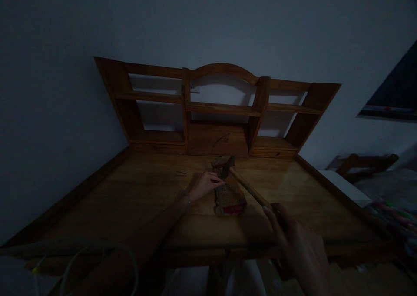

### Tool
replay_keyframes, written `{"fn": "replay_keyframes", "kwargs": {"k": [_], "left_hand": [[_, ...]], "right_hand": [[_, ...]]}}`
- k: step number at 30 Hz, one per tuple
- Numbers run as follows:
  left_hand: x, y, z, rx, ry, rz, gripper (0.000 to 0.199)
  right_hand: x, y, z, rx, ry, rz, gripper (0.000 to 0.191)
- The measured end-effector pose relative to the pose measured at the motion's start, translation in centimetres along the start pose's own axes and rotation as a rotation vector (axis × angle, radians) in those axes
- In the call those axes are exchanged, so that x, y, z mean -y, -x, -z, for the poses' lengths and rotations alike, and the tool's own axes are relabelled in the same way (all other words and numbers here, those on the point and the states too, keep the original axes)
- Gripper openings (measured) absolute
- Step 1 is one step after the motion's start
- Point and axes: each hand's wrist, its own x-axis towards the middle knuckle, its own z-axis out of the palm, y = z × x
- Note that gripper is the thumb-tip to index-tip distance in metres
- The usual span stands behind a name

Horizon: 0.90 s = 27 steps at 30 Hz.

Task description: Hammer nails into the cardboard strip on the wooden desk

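My right hand (288, 231) is wrapped round the wooden handle of a hammer (249, 186). The dark hammer head (227, 167) is over the far part of a worn, brownish block or folded packet (230, 197) with red at its near end, which lies on the desk. Against the left side of this block is my left hand (206, 184), its fingers pinched together close to the hammer head. What they hold, if anything, is too small and dark to make out. Thin dark pieces (181, 173) lie on the desk to the left of my left hand.
A wooden desk (137, 191) has a shelf unit (224, 109) along its back and raised side edges. Pale looped cords (97, 244) hang at the lower left. To the right stand a white surface (345, 185) and a chair back (368, 164). The room is dim.
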Motion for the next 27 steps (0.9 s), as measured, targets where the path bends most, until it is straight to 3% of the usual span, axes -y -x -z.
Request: {"fn": "replay_keyframes", "kwargs": {"k": [5,12,21,27], "left_hand": [[-0.4,0.0,0.4,0.018,0.004,-0.015,0.022],[-0.5,0.1,0.3,0.009,0.013,0.006,0.022],[0.3,0.0,0.4,0.053,0.037,0.017,0.021],[0.6,0.0,0.4,0.057,0.011,0.018,0.022]], "right_hand": [[0.0,0.1,0.5,-0.148,-0.04,-0.087,0.042],[-0.2,0.5,-0.8,-0.021,-0.03,-0.007,0.038],[0.1,0.4,0.4,-0.163,-0.099,-0.125,0.044],[0.3,1.2,-1.3,-0.132,-0.078,-0.029,0.039]]}}
